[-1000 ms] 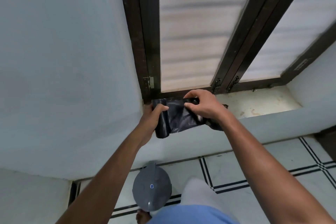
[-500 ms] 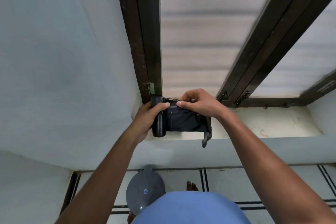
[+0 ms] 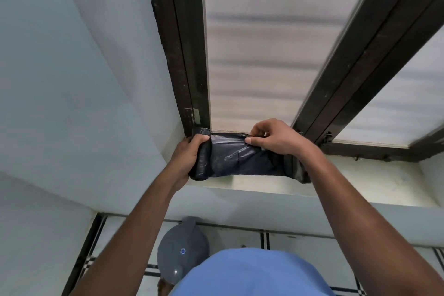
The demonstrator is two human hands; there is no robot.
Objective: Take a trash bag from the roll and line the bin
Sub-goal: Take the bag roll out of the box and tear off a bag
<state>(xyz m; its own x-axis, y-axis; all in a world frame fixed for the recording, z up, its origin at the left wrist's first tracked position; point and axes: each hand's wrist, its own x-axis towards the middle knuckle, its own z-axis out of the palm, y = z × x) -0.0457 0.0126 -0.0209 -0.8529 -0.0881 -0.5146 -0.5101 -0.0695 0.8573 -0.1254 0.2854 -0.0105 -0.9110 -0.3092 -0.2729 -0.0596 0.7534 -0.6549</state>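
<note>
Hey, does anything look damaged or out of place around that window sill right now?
The window sill is stained and grimy, and the dark window frame looks worn near its hinge. The trash bag roll looks intact in the hands.

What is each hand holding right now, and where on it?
The left hand grips the rolled end of the black trash bag roll. The right hand pinches the top edge of the unrolled bag sheet.

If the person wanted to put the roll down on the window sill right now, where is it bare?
The sill lies bare right of the right hand, below the dark window frame. The sill's left end is crowded: the left hand grips the roll there, bag stretched between.
</note>
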